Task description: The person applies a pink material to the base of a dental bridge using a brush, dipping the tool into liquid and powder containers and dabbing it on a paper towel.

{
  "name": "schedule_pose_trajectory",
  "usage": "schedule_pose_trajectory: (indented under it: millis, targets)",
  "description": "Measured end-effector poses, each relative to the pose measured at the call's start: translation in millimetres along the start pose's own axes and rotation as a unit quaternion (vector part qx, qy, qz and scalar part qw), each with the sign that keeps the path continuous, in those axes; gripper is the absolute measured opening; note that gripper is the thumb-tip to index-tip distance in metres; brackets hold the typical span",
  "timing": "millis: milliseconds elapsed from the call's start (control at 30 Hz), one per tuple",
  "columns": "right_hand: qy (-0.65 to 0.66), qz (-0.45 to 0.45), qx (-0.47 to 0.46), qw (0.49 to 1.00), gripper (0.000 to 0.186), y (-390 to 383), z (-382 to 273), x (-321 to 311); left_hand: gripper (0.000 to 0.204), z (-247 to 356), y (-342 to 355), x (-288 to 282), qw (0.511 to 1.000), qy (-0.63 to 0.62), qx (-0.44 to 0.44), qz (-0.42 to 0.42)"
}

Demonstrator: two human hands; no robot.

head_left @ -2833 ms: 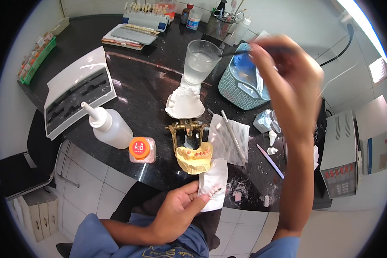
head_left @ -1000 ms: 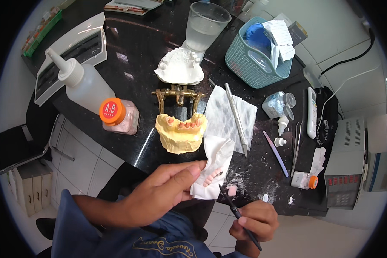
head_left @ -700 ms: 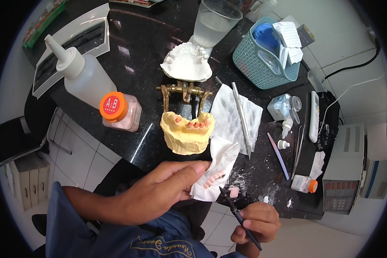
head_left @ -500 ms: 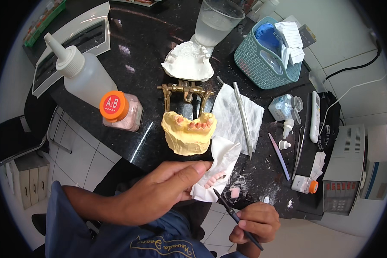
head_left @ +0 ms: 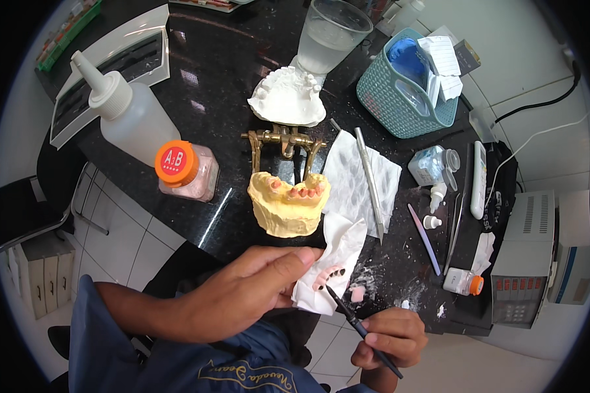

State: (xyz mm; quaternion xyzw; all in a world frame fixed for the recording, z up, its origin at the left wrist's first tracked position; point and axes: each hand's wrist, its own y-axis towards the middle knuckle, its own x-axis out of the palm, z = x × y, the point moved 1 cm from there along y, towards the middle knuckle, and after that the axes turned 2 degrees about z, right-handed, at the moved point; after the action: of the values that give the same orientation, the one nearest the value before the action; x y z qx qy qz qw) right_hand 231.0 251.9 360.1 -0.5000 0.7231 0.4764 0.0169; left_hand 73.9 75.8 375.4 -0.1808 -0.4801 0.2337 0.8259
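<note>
My left hand is closed on a folded white tissue, thumb on top. A small curved row of pinkish-white dental crowns with several dark hollows rests against the tissue, near my fingertips. How the row is held underneath is hidden. My right hand pinches a slim black brush, whose tip meets the near end of the row. Just beyond my left hand stands a yellow dental cast with several reddish teeth, joined by a brass articulator to a white plaster cast.
An orange-lidded jar and a nozzle bottle stand left. Behind are a plastic cup of cloudy water and a blue-green basket. Rightward lie a metal spatula, a lilac-handled tool, tweezers and small bottles.
The row of crowns now shows several dark hollows where mostly one showed before. The brush tip has shifted slightly and touches its near end. Both hands keep their grips.
</note>
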Motion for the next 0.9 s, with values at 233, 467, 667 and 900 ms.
schedule_pose_trajectory:
  millis: [233, 467, 667, 900]
  targets:
    - [-0.014, -0.007, 0.005, 1.0, 0.014, 2.6, -1.9, 1.7, 0.046, -2.0, 0.8, -2.3, 1.0, -0.002, -0.004, -0.008]
    - [-0.022, -0.003, 0.012, 1.0, 0.014, 1.6, -2.8, 2.3, 0.047, -2.7, 1.2, -2.9, 1.0, -0.001, -0.007, -0.006]
    - [-0.007, 0.007, 0.027, 1.0, 0.014, -0.5, -2.8, -0.7, 0.047, -4.0, 1.9, -3.1, 1.0, -0.004, 0.003, -0.01]
    - [-0.013, -0.001, 0.027, 1.0, 0.013, 2.1, -3.6, 1.0, 0.048, -5.6, 1.6, -4.9, 1.0, -0.004, 0.001, -0.001]
